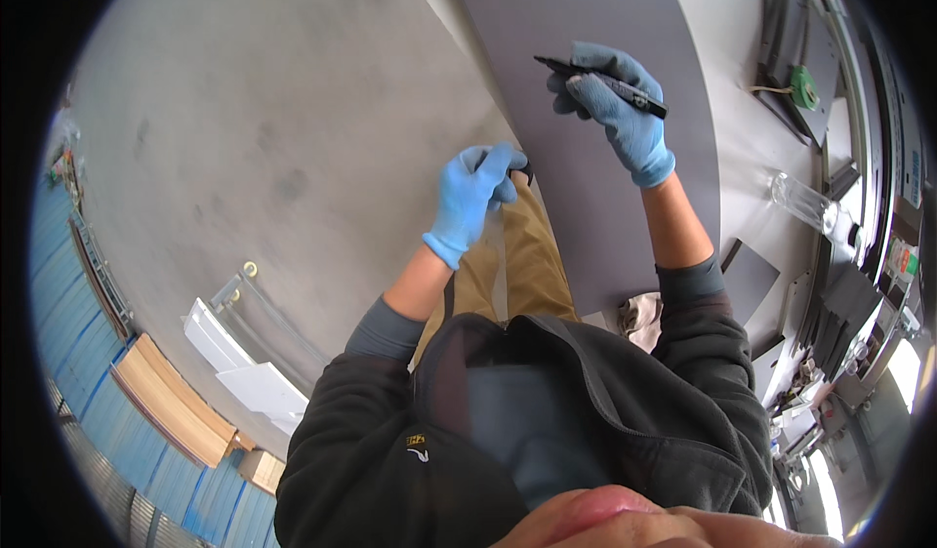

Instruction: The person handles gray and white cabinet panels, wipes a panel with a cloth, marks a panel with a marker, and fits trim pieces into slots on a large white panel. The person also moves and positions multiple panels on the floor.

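Note:
My right hand (620,109), in a blue work glove, is closed around a black marker pen (639,99). The pen is held over a large dark grey panel (615,216), its narrow end pointing to the left. My left hand (471,192), gloved in the same blue, is beside the panel's left edge, above my tan trousers (535,245). Its thumb and fingers are pinched together. A small dark shape shows at the fingertips, and I cannot tell whether it is held or lies behind them.
Right of the panel are a green tape measure (803,87), dark strips (776,31) and a clear bottle (805,202). A crumpled cloth (640,321) lies near my right elbow. At the lower left, white boards (259,382) rest by a wheeled metal frame (244,280), with stacked wooden boards (171,402) beyond.

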`<state>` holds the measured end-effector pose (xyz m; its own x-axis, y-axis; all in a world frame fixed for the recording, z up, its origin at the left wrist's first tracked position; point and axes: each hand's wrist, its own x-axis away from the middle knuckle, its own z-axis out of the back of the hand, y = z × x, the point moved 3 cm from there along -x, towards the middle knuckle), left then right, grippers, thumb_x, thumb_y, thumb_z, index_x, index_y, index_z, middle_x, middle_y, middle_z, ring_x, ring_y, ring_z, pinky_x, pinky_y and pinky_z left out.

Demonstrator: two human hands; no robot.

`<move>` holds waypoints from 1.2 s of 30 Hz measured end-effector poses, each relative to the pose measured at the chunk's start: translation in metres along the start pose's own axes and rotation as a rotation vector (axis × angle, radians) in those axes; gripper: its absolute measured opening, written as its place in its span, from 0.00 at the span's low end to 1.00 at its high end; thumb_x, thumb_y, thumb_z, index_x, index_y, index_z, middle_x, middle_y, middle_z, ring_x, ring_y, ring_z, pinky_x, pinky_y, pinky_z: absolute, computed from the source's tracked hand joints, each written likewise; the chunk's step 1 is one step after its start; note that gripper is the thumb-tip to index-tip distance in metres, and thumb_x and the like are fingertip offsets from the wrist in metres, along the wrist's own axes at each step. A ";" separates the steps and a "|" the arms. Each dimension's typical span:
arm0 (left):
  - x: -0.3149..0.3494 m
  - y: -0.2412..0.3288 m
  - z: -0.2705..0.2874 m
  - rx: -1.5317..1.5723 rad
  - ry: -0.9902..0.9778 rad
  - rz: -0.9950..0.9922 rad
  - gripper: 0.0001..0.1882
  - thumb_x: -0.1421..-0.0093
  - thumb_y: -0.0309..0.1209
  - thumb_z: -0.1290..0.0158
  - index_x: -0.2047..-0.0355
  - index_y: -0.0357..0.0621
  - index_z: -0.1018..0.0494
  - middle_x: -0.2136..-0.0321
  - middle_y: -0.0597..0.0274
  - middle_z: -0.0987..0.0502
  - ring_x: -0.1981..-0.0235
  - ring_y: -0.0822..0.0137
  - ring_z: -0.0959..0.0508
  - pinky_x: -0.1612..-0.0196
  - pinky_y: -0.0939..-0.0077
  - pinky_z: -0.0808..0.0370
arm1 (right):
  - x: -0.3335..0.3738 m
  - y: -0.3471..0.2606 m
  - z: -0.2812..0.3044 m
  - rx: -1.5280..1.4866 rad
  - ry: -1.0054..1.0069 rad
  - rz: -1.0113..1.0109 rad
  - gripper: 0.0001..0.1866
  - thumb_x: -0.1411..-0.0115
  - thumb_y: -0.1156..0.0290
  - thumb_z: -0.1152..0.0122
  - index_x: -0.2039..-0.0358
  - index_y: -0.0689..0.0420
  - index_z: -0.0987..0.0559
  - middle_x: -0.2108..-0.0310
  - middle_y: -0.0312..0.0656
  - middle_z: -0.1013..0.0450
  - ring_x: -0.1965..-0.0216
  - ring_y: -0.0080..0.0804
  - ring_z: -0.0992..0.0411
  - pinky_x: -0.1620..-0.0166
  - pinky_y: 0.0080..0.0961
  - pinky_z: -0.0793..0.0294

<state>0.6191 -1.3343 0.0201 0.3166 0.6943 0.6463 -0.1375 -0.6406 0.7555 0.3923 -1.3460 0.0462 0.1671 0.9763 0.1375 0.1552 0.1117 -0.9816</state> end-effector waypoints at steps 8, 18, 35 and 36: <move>-0.080 -0.004 0.017 -0.082 -0.042 0.210 0.24 0.35 0.47 0.34 0.74 0.36 0.21 0.82 0.66 0.23 0.82 0.79 0.27 0.76 0.82 0.29 | -0.096 0.052 -0.015 0.110 -0.006 0.046 0.14 0.33 0.78 0.35 0.47 0.64 0.21 0.60 0.48 0.17 0.60 0.35 0.15 0.54 0.32 0.12; -0.118 -0.012 0.025 -0.078 -0.193 0.325 0.25 0.38 0.46 0.30 0.76 0.36 0.23 0.80 0.60 0.19 0.83 0.77 0.24 0.76 0.81 0.28 | -0.123 0.057 -0.033 0.506 -0.118 0.587 0.12 0.45 0.71 0.27 0.63 0.56 0.20 0.78 0.41 0.22 0.79 0.42 0.23 0.73 0.29 0.24; -0.129 -0.020 0.028 -0.051 -0.251 0.362 0.23 0.40 0.43 0.29 0.79 0.35 0.20 0.82 0.60 0.18 0.84 0.76 0.24 0.77 0.78 0.29 | -0.130 0.064 -0.034 0.569 -0.094 0.604 0.13 0.45 0.69 0.26 0.61 0.58 0.19 0.78 0.37 0.22 0.82 0.35 0.24 0.74 0.27 0.23; -0.129 -0.021 0.029 -0.045 -0.254 0.363 0.23 0.40 0.43 0.29 0.79 0.35 0.20 0.82 0.60 0.19 0.84 0.76 0.24 0.77 0.78 0.29 | -0.130 0.064 -0.034 0.563 -0.091 0.594 0.13 0.44 0.69 0.26 0.61 0.57 0.19 0.79 0.37 0.22 0.82 0.35 0.24 0.74 0.27 0.23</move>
<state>0.6081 -1.4196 -0.0823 0.4600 0.3208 0.8279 -0.3209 -0.8093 0.4919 0.4141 -1.4721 -0.0299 -0.0157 0.9103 -0.4137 -0.4496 -0.3760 -0.8103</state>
